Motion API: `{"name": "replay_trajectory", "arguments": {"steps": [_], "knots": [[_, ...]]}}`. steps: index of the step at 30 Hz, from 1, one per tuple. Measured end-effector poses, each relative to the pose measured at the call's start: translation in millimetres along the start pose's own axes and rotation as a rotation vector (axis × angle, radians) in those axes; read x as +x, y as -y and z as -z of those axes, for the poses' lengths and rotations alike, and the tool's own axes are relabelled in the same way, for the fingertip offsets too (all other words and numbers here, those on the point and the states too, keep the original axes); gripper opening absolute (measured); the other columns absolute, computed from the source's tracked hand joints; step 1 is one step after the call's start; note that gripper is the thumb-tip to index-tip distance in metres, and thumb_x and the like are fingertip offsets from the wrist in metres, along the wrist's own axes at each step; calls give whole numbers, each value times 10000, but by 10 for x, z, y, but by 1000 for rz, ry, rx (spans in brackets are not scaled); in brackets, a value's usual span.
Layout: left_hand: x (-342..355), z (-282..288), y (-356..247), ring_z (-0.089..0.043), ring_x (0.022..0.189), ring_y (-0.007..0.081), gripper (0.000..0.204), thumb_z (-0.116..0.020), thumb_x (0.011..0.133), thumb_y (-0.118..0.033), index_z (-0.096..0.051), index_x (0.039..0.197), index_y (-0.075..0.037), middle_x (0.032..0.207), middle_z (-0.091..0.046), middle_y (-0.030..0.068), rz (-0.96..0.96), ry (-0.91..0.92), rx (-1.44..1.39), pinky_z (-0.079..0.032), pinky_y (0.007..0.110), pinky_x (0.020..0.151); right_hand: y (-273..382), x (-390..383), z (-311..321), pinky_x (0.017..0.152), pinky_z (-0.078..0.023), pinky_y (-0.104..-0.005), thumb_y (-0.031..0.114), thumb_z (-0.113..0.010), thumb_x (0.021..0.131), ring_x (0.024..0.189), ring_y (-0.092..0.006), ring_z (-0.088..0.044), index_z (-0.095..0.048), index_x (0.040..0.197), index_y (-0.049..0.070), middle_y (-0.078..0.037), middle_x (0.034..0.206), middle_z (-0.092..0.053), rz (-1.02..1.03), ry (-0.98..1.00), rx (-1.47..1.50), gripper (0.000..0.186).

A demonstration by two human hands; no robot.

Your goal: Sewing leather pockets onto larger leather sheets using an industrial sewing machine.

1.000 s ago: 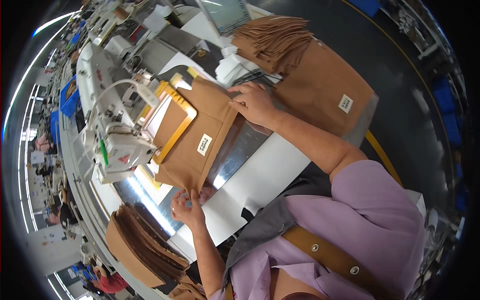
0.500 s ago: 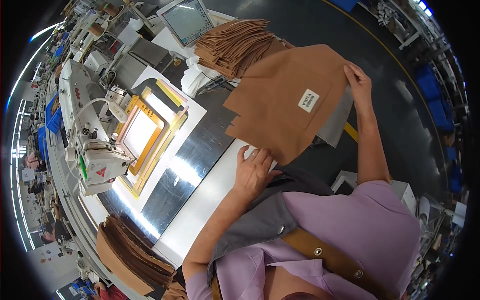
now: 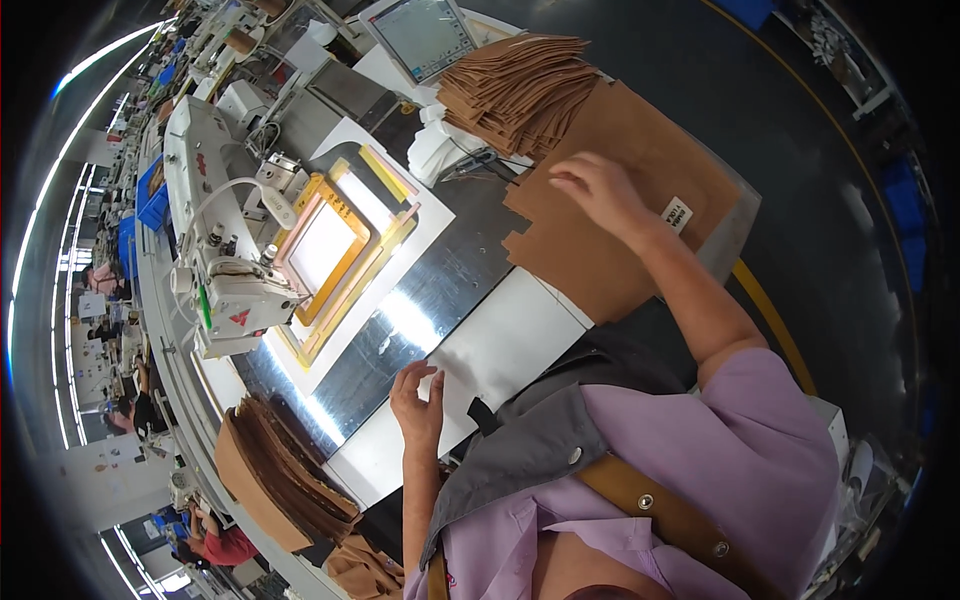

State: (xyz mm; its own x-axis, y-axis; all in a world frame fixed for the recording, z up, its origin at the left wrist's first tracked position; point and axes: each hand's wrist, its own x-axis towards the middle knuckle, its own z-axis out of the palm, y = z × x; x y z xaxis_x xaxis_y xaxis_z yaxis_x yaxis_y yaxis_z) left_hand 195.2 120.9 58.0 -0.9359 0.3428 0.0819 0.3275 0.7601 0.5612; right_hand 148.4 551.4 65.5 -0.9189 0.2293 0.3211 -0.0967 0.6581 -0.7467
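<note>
Fingers [image 3: 412,376] on both hands were loosely bent and slightly parted, with no visible grip on anything, at a factory sewing station. At far left, a thick stack of curved, dark-edged brown pieces [image 3: 275,475] sat beside the work area. Next to it, a white industrial sewing machine [image 3: 240,300] stood over a yellow-orange rectangular clamp frame [image 3: 340,282], with white material [image 3: 320,245] showing through. The person's left hand [image 3: 418,410] hovered near the edge of a pale, smooth work surface [image 3: 520,325]. Beyond it stood a tilted, pale-rimmed screen [image 3: 425,40], then a crumpled white bundle [image 3: 435,145] with dark-handled snips [image 3: 478,160] just beside it, and a deep pile of folded brown pieces [image 3: 515,90].

At right, the person's right hand [image 3: 605,195] was above a flat, soft brown panel [image 3: 600,265] with a notched left edge and a small white label [image 3: 677,214]; whether the fingertips touched it could not be told. A second earlier, a labelled panel had lain at the frame; half a second later, both hands held it aloft. It then appeared to lie at right, released, suggesting its transfer from the machine was complete.
</note>
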Motion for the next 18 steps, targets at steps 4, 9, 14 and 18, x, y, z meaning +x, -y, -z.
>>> {"name": "replay_trajectory", "arguments": {"steps": [4,9,14,18], "knots": [[-279,221,103,-697,1026,340,156,-758,910,-185,-728,957,-39,1077,-724,150,150,-97,-18,-538,421,909,146,738,-955,835,-544,-417,206,-724,907,951,-308,-679,-716,972,30,-143,995,-686,226,19,3,188],[-561,379,400,-699,1013,318,160,-758,915,-181,-715,965,-36,1056,-727,140,263,-132,-96,-538,409,910,170,1601,-1714,864,-551,-425,252,-713,896,1019,-307,-665,-704,902,39,-139,994,-659,348,76,-461,213],[-713,555,824,-698,1011,299,176,-760,921,-191,-706,954,-26,1030,-730,139,307,-178,-120,-524,387,925,286,1905,-1904,803,-596,-409,179,-739,824,913,-330,-746,-775,891,56,-162,937,-755,186,276,-779,145],[-646,679,1138,-704,997,285,167,-751,927,-175,-706,933,-15,1006,-735,140,311,-164,-208,-524,389,921,305,1976,-1908,804,-609,-429,115,-691,850,946,-334,-754,-784,951,28,-196,976,-763,125,295,-821,162]]}}
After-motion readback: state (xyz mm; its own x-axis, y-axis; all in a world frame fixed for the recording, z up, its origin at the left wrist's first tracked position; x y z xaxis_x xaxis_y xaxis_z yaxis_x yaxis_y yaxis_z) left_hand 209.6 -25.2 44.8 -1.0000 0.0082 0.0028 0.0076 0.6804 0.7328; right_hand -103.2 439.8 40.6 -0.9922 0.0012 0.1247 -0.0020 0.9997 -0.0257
